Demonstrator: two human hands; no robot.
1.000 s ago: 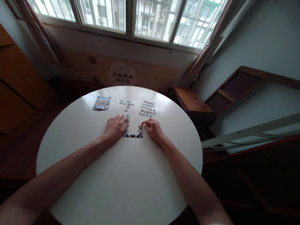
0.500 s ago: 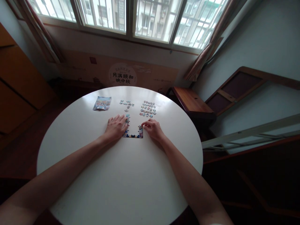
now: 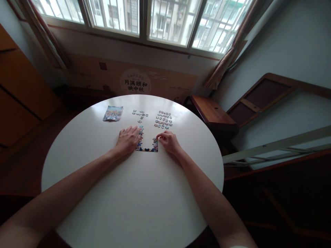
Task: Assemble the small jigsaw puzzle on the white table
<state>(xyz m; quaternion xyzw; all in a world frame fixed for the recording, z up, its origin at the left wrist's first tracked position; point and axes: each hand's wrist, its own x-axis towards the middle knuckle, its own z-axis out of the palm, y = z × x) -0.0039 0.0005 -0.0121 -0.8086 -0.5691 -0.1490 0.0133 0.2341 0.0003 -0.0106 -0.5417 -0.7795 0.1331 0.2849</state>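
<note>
On the white round table lies a partly joined jigsaw puzzle, a U-shaped border with a tall left side and a shorter right side. My left hand rests flat, fingers stretched out, against the border's left side. At the top of the right side, my right hand pinches a puzzle piece, mostly hidden by the fingertips. Beyond the hands, loose puzzle pieces lie in rows on the right. A smaller scattered group of pieces lies to the left of them.
A picture sheet with a colourful print lies at the table's far left. Past the table's right edge stands a wooden bench. Barred windows and a printed banner are at the back.
</note>
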